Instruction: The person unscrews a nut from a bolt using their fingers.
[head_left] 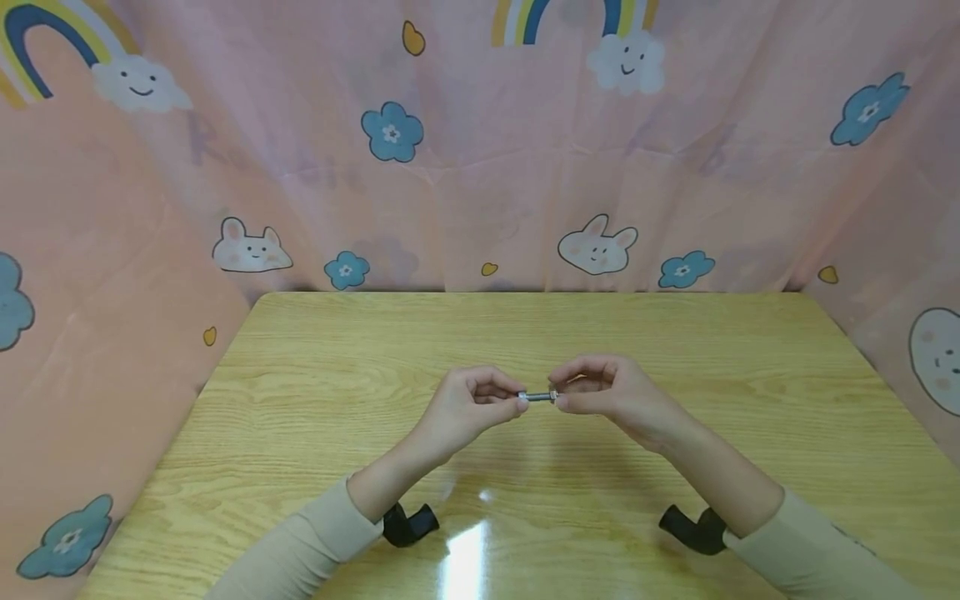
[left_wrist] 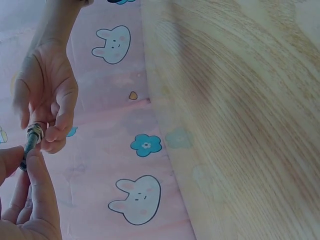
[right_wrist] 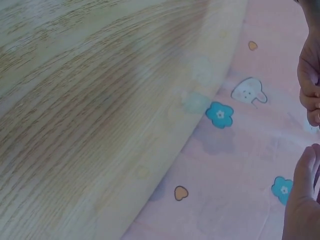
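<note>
A metal bolt (head_left: 538,397) lies level between both hands, above the table. My left hand (head_left: 472,408) pinches one end of it between thumb and fingers. Near the bolt's other end sits a nut (head_left: 553,395), which my right hand (head_left: 618,400) holds with thumb and curled fingers. The left wrist view shows the bolt's threaded shank (left_wrist: 31,142) and the shiny nut (left_wrist: 35,132) close up, with the right thumb slightly blurred. In the right wrist view both hands are cut off at the right edge, and the bolt cannot be made out.
Below the hands spreads a wood-grain table (head_left: 337,358), with a bright light reflection near its front. A pink patterned curtain (head_left: 480,192) stands behind the table and along its sides. Black wrist mounts (head_left: 411,527) stick out near both cuffs.
</note>
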